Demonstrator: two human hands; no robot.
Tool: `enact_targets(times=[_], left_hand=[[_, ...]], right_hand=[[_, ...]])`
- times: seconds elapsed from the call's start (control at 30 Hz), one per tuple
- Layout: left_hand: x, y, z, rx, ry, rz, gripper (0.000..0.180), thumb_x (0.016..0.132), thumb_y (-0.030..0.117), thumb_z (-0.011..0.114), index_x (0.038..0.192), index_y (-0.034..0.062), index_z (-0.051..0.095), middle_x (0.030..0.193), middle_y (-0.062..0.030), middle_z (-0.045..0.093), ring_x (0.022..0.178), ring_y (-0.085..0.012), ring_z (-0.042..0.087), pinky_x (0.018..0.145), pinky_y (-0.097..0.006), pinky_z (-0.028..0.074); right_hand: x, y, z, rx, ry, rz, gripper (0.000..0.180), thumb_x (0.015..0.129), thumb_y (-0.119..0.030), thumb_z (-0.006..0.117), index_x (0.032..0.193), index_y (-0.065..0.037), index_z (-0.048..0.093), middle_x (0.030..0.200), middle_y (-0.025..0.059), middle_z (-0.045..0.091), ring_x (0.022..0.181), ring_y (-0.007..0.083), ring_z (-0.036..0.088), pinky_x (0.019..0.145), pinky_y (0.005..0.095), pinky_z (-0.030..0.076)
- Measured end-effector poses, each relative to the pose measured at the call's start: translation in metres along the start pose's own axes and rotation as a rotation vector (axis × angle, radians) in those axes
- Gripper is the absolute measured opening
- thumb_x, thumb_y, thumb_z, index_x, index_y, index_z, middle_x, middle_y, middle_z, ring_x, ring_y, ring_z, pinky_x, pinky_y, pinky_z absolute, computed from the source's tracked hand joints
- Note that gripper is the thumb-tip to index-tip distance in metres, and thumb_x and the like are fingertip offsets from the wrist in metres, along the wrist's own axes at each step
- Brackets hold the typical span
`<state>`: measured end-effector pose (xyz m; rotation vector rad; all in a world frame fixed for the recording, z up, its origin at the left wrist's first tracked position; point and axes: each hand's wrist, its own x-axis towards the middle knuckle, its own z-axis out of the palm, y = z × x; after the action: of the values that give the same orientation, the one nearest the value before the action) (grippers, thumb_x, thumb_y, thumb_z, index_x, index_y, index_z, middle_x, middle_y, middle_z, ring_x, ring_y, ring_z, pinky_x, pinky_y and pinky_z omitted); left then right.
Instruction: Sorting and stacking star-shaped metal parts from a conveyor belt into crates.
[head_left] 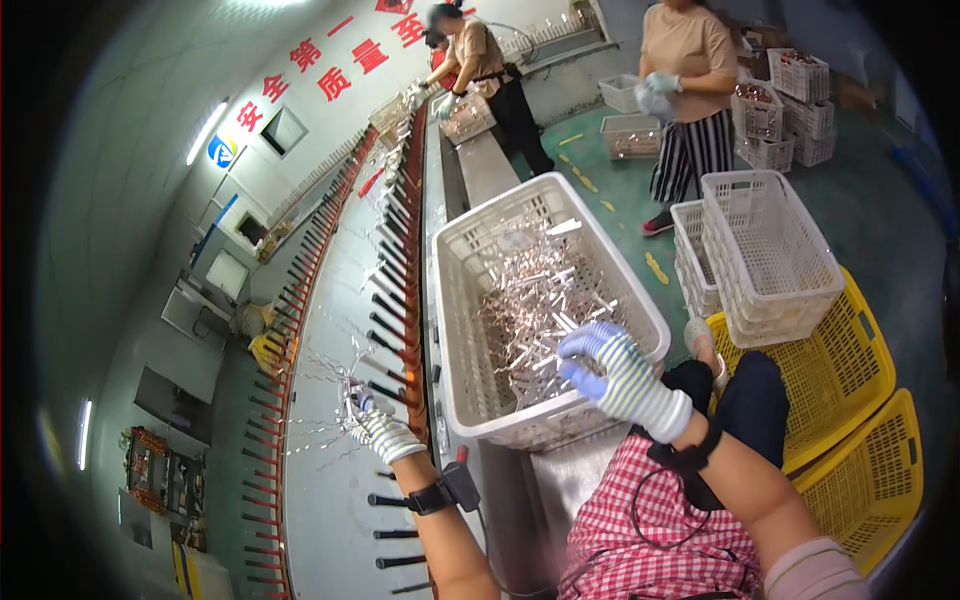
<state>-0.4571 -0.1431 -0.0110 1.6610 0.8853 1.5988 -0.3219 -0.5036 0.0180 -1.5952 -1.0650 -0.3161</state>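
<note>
My left hand (385, 425), in a striped knit glove, is closed around a bunch of thin, twisted metal strips (345, 395) over the long grey work surface. The strips fan out to the left and upward from my fingers. My right hand (622, 375), in a striped glove with blue fingers, hovers over the near right part of a white plastic basket (470, 420). Its fingers are bent, with the thumb apart from them, close to a tangled heap of silvery and coppery metal pieces (530, 310). I see nothing clearly held there.
Rows of black-handled pegs (390, 320) line both long edges of the work surface (335, 300). White baskets (770, 250) are stacked to the right, beside yellow crates (860, 370). One person (690, 90) stands beyond the baskets; another person (480, 70) works farther along the line.
</note>
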Motion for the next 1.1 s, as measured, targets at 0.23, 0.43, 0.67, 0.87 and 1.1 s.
enact_targets(times=[0.23,0.43,0.67,0.87,1.1], left_hand=[[0.005,-0.057,0.029,-0.281,0.087,-0.383,0.021,0.084,0.017,0.054,0.1,0.005,0.059,0.085,-0.0033,0.059,0.073,-0.0163,0.051,0.069,-0.03,0.044],[0.004,-0.096,0.009,-0.452,0.05,-0.38,0.024,0.085,0.017,0.05,0.106,0.0055,0.056,0.083,-0.0011,0.055,0.073,-0.0145,0.049,0.072,-0.028,0.042],[-0.032,0.085,0.011,-0.53,-0.122,0.188,0.029,0.088,0.007,0.04,0.113,-0.0047,0.05,0.117,-0.0115,0.051,0.093,-0.0169,0.051,0.077,-0.027,0.044],[-0.041,0.178,0.071,0.669,-0.377,1.202,0.045,0.075,0.004,0.055,0.12,0.0083,0.049,0.124,-0.0133,0.048,0.109,-0.0296,0.047,0.096,-0.04,0.036],[-0.087,0.141,0.064,0.558,-0.869,1.01,0.06,0.059,0.003,0.064,0.115,0.0199,0.053,0.133,-0.0156,0.037,0.119,-0.0354,0.037,0.1,-0.047,0.028]], right_hand=[[-0.011,0.052,-0.002,-0.351,-0.311,0.22,0.033,0.081,-0.037,0.053,0.095,-0.009,0.06,0.094,0.0148,0.059,0.094,0.0321,0.053,0.091,0.042,0.035],[-0.007,0.047,-0.012,-0.263,-0.382,0.267,0.035,0.082,-0.039,0.052,0.095,-0.009,0.062,0.094,0.0151,0.061,0.092,0.0318,0.056,0.086,0.0414,0.039],[-0.011,0.056,-0.025,-0.258,-0.38,0.242,0.033,0.083,-0.037,0.053,0.092,-0.008,0.063,0.092,0.0137,0.062,0.089,0.0312,0.057,0.082,0.0412,0.042],[-0.008,0.053,-0.023,-0.194,-0.398,0.247,0.032,0.082,-0.035,0.054,0.092,-0.006,0.063,0.089,0.0151,0.062,0.088,0.0319,0.058,0.08,0.0404,0.043],[-0.008,0.056,-0.019,-0.236,-0.398,0.246,0.035,0.082,-0.038,0.052,0.092,-0.007,0.064,0.092,0.0148,0.063,0.088,0.0314,0.058,0.081,0.0413,0.043]])
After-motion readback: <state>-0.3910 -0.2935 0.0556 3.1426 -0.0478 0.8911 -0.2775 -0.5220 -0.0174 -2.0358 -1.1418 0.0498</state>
